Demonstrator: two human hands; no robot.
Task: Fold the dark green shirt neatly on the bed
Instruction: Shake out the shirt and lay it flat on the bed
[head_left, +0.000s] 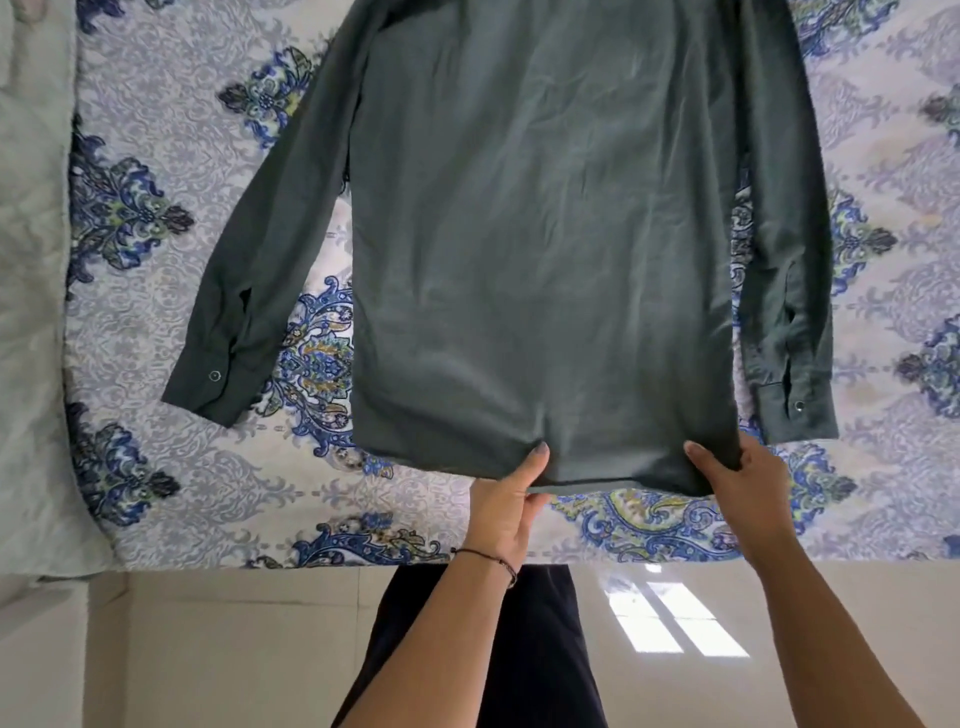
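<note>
1. Dark green shirt (540, 249) lies flat, back side up, on the bed (156, 493), hem twd the person; collar end runs off the top of the frame.
2. Both sleeves spread out to the sides: left sleeve (260, 244) angles outward, cuff w/ button near the bed's left part; right sleeve (784, 260) lies closer to the body, cuff just beside the right hand.
3. Patterned bedsheet shows bare on both sides of the shirt and along the near edge, so open room l & r. A pale blanket (31, 312) lies along the far left.
4. Bed's near edge runs just below the hem; glossy tiled floor (727, 623) below it, w/ window reflection.
5. Left hand (506, 506): arm reaches fwd, thumb on top of the hem, fingers under; grip closed, pinching the hem near its middle. Thin dark band on the wrist.
6. Right hand (737, 488): arm reaches fwd, grip closed on the hem's right corner, thumb on top, cloth slightly raised there.
</note>
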